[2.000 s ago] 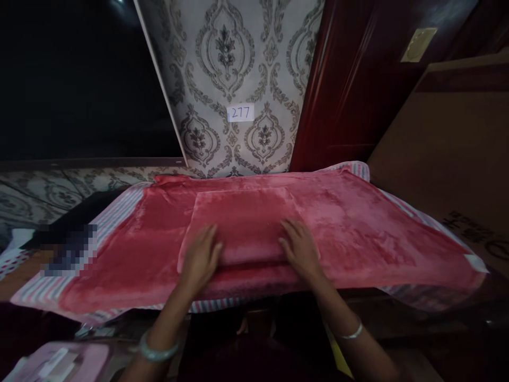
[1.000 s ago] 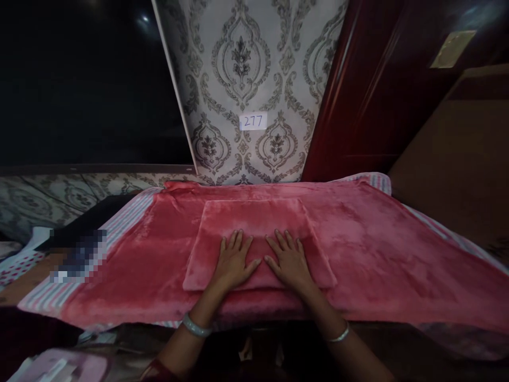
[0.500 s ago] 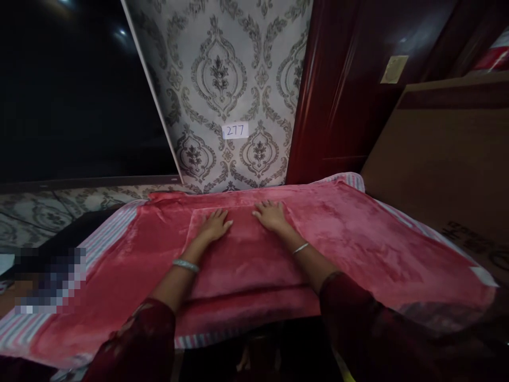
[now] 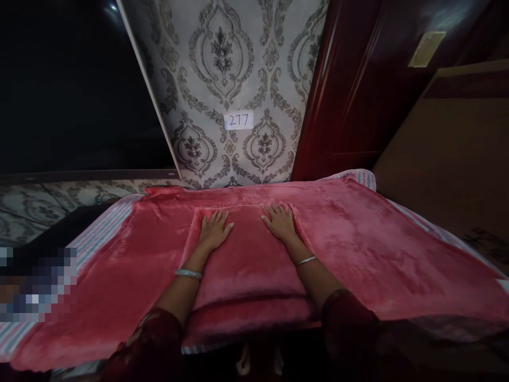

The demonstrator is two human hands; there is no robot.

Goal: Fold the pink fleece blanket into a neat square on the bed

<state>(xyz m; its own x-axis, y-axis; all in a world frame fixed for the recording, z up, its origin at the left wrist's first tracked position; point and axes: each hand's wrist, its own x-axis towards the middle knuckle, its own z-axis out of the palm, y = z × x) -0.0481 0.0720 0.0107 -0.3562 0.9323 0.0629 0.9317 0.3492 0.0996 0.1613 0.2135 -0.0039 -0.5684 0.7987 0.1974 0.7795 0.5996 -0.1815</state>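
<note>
Left hand (image 4: 214, 229) and right hand (image 4: 281, 224) flat, fingers spread, gripping nothing, on pink plush cloth (image 4: 246, 254) lying under and between them atop larger pink blanket (image 4: 366, 239), far edge running left-right at fingertips, near edge between forearms, long axis can't tell at this slant.

"277" is written in blue on a paper (image 4: 238, 120) on the wall (image 4: 274, 85); the box's (image 4: 445, 143) dark print (image 4: 490, 240) cannot be read.
</note>
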